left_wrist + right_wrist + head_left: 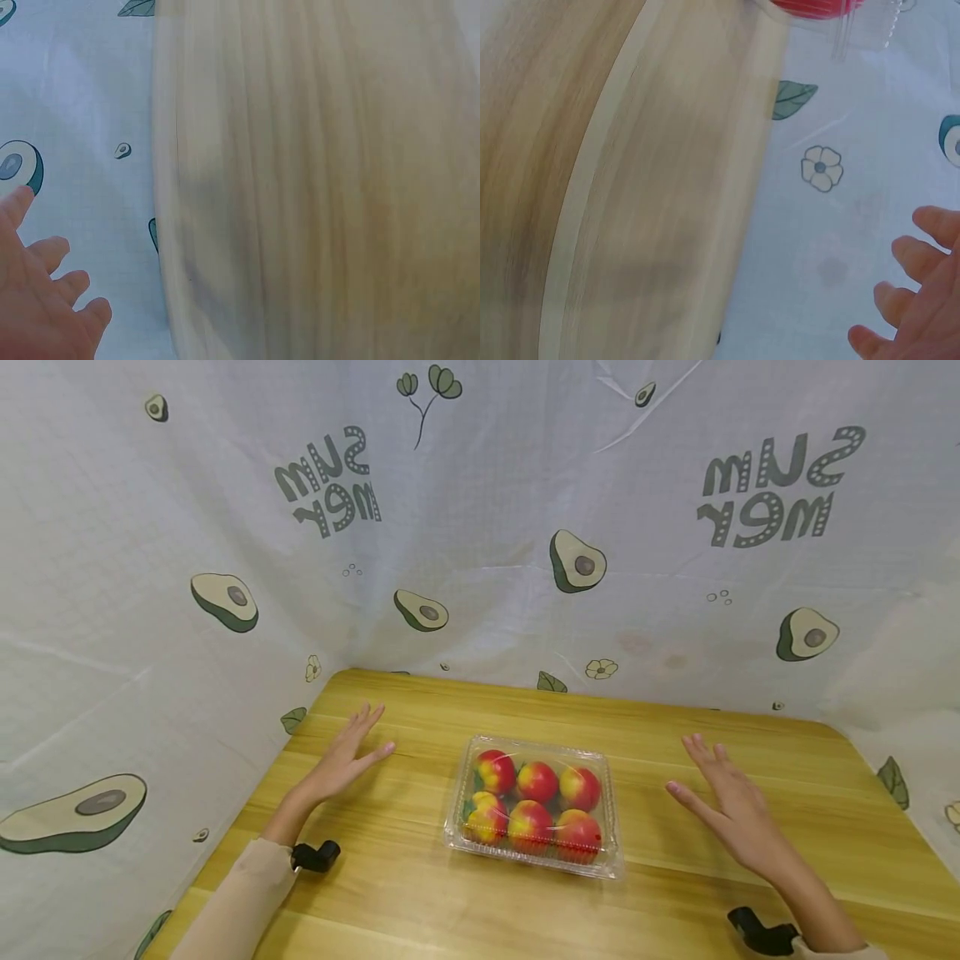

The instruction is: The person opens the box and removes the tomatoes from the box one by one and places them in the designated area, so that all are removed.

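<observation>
A clear plastic clamshell box (536, 856) with its lid down lies on the wooden table, in the middle of the head view. Inside it are several round red-and-yellow fruits (531, 827) in two rows, with bits of green leaf at the left. To the box's left, my left hand (341, 764) is held over the table with fingers spread, apart from the box and holding nothing. My right hand (738, 810) is likewise spread on the box's right side, touching nothing. At the top of the right wrist view, a corner of the box (866, 34) shows.
The yellowish wooden table (405, 902) has rounded far corners. A white cloth (487, 518) printed with avocados, leaves and lettering hangs behind it and along both sides. A black band with a small mount (317, 857) sits on the left wrist, and another black mount (757, 933) on the right.
</observation>
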Motion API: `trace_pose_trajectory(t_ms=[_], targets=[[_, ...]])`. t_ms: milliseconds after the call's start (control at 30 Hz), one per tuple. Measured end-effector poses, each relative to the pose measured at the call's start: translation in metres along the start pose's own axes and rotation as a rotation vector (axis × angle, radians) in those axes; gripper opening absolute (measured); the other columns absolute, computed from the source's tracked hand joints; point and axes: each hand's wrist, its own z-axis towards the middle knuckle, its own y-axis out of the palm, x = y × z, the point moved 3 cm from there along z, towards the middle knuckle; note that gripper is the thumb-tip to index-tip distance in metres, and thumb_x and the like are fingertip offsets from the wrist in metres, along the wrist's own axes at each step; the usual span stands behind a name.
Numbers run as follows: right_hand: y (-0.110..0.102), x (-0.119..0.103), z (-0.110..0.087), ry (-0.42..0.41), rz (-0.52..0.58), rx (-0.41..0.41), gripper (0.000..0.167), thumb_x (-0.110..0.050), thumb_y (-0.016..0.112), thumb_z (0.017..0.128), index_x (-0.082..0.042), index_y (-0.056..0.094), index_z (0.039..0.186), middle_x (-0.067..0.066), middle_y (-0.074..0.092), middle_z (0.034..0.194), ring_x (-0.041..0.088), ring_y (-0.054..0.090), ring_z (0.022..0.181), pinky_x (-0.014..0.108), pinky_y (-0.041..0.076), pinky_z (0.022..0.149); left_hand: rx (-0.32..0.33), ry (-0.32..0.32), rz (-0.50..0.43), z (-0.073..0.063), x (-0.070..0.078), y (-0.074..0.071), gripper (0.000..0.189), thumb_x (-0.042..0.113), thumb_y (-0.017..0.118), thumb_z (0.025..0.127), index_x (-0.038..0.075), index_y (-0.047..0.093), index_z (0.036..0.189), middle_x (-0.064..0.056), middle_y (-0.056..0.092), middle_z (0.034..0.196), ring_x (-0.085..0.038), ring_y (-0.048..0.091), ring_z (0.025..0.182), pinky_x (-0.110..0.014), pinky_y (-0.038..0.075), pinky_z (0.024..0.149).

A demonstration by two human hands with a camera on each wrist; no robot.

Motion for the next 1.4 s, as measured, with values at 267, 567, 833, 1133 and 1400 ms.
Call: trace_pose_trajectory(t_ms=[267,567,833,1133,1400], targets=[[0.004,-0.01,0.0,0.006,0.022,-0.011,0.072,-0.031,0.052,0.104,-0.014,0.012,0.161,0.02,0.009,0.163,0.045,-0.001,0.148,0.083,-0.002,0.101,-0.025,0.045,-0.1,-0.004,0.009,0.007,0.074,0.043,0.052,0.102,0.02,0.014,0.162,-0.013,0.002,0.165,-0.042,-0.001,0.149,-0.077,0.002,0.109],[0.007,-0.022,0.0,-0.005,0.078,-0.022,0.071,-0.029,0.054,0.104,-0.014,0.015,0.161,0.02,0.012,0.163,0.044,0.001,0.148,0.081,0.001,0.104,-0.084,0.061,-0.216,-0.01,0.016,0.019,0.072,0.037,0.052,0.103,0.023,0.013,0.162,-0.01,0.0,0.165,-0.041,-0.003,0.149,-0.078,0.004,0.108],[0.009,-0.035,-0.001,-0.006,0.151,-0.038,0.072,-0.025,0.057,0.103,-0.017,0.016,0.161,0.022,0.014,0.162,0.046,0.001,0.148,0.082,0.004,0.102,-0.122,0.059,-0.279,-0.017,0.019,0.022,0.073,0.038,0.053,0.104,0.026,0.01,0.162,-0.005,0.0,0.166,-0.035,0.0,0.15,-0.072,0.006,0.112],[0.01,-0.046,-0.004,-0.002,0.177,-0.061,0.073,-0.027,0.058,0.102,-0.026,0.015,0.161,0.018,0.013,0.164,0.042,0.001,0.149,0.084,0.009,0.099,-0.155,0.059,-0.359,-0.022,0.023,0.025,0.071,0.035,0.051,0.105,0.029,0.009,0.161,-0.002,0.004,0.166,-0.03,0.002,0.15,-0.065,0.008,0.116],[0.013,-0.054,-0.004,-0.008,0.168,-0.067,0.074,-0.029,0.06,0.101,-0.029,0.016,0.161,0.014,0.013,0.164,0.039,0.002,0.15,0.084,0.013,0.098,-0.18,0.103,-0.395,-0.027,0.027,0.03,0.071,0.03,0.049,0.106,0.019,0.007,0.162,-0.009,0.003,0.166,-0.031,0.002,0.15,-0.059,0.007,0.119]])
